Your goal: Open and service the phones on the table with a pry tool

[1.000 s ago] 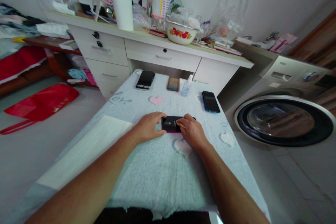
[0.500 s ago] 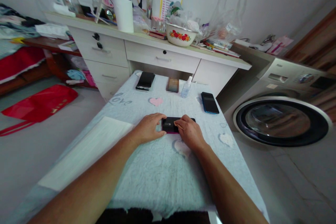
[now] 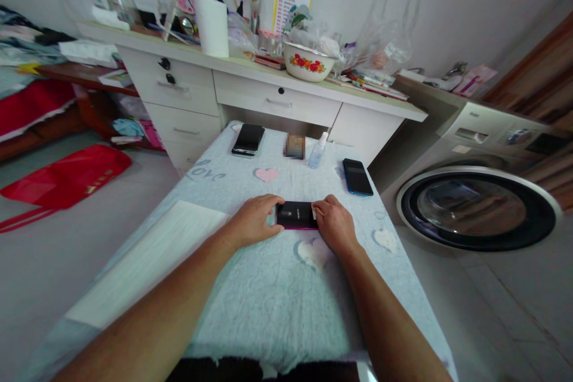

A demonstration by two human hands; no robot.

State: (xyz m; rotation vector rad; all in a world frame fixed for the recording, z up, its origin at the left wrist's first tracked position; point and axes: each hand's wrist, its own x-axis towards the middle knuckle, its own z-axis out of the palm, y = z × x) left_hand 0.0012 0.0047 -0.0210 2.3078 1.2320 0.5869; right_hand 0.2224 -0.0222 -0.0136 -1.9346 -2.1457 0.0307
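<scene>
Black, glossy and rectangular, one phone with magenta edge [image 3: 295, 215] lies flat between the two hands. The left hand [image 3: 254, 219] is clamped on its left end, thumb and fingers at opposite long edges. The right hand [image 3: 336, 222] keeps fingertips pinched together on a small tan piece [image 3: 317, 211], over the phone's right part. Farther away, on the pale blue cloth with hearts [image 3: 277, 292], stands a clear plastic spray bottle with white cap [image 3: 316, 157].
</scene>
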